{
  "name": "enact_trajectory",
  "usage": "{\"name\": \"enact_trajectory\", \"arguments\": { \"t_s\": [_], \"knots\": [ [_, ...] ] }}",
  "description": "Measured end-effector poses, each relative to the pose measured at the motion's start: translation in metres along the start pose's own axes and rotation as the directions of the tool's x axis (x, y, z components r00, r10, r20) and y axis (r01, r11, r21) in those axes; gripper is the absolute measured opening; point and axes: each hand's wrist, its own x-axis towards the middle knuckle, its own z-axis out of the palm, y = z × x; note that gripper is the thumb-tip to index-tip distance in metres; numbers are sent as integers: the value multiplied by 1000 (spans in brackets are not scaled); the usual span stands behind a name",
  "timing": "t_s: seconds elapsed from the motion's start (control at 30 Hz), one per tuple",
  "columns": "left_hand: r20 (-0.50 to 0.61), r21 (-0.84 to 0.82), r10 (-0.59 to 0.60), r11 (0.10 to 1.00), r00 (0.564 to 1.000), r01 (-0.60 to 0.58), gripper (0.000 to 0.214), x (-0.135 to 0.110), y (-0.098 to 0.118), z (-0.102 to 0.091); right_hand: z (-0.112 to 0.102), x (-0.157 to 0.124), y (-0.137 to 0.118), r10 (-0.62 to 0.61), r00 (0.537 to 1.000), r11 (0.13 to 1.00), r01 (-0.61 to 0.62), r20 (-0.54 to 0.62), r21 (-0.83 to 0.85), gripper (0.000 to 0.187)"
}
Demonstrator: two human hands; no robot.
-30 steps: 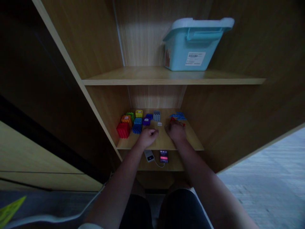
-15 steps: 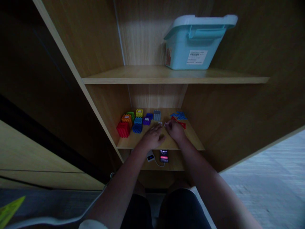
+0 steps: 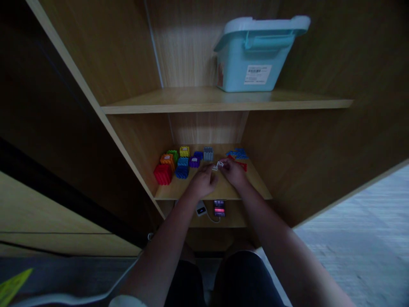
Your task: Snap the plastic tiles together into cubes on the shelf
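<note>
Your right hand (image 3: pixel 234 172) sits just in front of and to the right of the grey block (image 3: pixel 208 153). Its fingers are drawn together in a narrow pinch on a small white piece (image 3: pixel 220 164), which is held just off the shelf board (image 3: pixel 179 192), close in front of the grey block and slightly to its right. Your left hand (image 3: pixel 204 181) is in front of the grey block, knuckles up and fingers loosely curled, with its fingertips (image 3: pixel 212 167) reaching the white piece from the other side. The picture is too dim and small to tell whether they grip the piece or only touch it.

To the left of the grey block stand the other blocks in a cluster: purple (image 3: pixel 194 162), yellow (image 3: pixel 184 151), light blue (image 3: pixel 183 161), dark blue (image 3: pixel 182 172), green (image 3: pixel 174 154), orange (image 3: pixel 167 159) and, farthest left, red (image 3: pixel 162 174). To the right of the grey block, beyond your right hand, lie flat blue pieces (image 3: pixel 238 153) and a red piece (image 3: pixel 243 166). Below and in front of the grey block, one level down, a phone (image 3: pixel 219 208) lies with its screen lit, beside a small white device (image 3: pixel 201 209). High above the grey block, a pale teal bin (image 3: pixel 255 55) stands on the upper shelf (image 3: pixel 179 100).
</note>
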Motion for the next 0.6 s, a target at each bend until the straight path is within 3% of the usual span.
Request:
{"name": "enact_trajectory", "arguments": {
  "t_s": [0.1, 0.23, 0.37, 0.6],
  "knots": [
    [-89, -81, -72, 995, 993, 65, 39, 1, -2, -5, 4, -3, -6, -81, 995, 984, 71, 53, 166, 19],
    [-72, -198, -131, 973, 989, 115, 23, 3, -5, -12, 9, -8, -16, -140, 976, 957, 90, 165, 275, 32],
    [-62, -228, -180, 960, 982, 162, 21, 3, -6, -14, 10, -11, -21, -133, 970, 967, 83, 202, 241, 34],
    [-55, -201, -209, 960, 976, 194, 21, 2, -9, -10, 8, -12, -25, -202, 956, 979, 203, 211, 21, 27]
  ]
}}
